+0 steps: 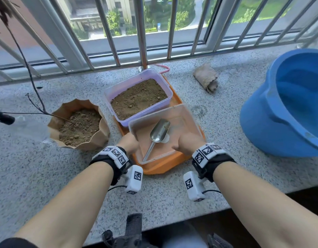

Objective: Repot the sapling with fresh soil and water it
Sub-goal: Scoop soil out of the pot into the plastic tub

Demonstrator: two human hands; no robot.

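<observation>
Sapling (32, 81): bare thin stem leaning out to the left from the soil in a brown paper-like pot (99, 138), which is standing on the speckled stone bench (163, 197) at the left
Clear object (31, 129): lying on the bench just left of the pot, too blurred to tell what it is
Left hand (130, 143): gripping the near-left corner of the clear container, fingers curling over its rim; a marker-covered band is sitting on the wrist
Soil tub (165, 81): pale lilac plastic tub holding brown soil, sitting on the far part of the orange tray (160, 167), touching the clear container in front of it
Clear container (181, 111): resting on the near part of the tray, no soil showing inside, only the scoop
Scoop (159, 130): metal, lying in the clear container with its bowl toward the far side and its handle pointing at the near-left corner
Right hand (187, 143): holding the near-right rim of the clear container, thumb stretching left along the near edge, the other fingers hidden from view
Rolled cloth (206, 79): beige, lying on the bench beyond the tray, near the window bars
Blue bucket (258, 119): large, standing at the right end of the bench, well apart from the tray, its inside showing blue
</observation>
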